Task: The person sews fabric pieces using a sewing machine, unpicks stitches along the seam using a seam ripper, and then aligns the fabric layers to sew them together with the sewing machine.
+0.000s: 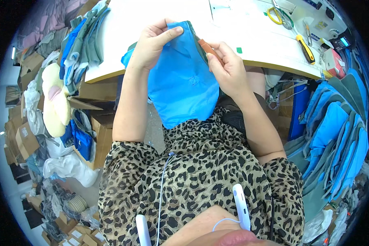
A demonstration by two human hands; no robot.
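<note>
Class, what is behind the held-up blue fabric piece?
Behind the blue fabric piece, a dark green fabric edge and the white tabletop show; whatever its middle covers is hidden.

"What's the person wearing?"

"A loose leopard-print garment [205,176], dark spots on beige, with wide sleeves [129,164] that leave the forearms [129,104] bare."

"And near the neck?"

"Two white, round-ended device arms [240,201] show over the chest; the right one has small dark openings. A thin pale cable [162,192] runs along the front to a small greyish tip [171,154]."

"The hands?"

"Left hand [151,45] and right hand [227,67], both bare."
</note>
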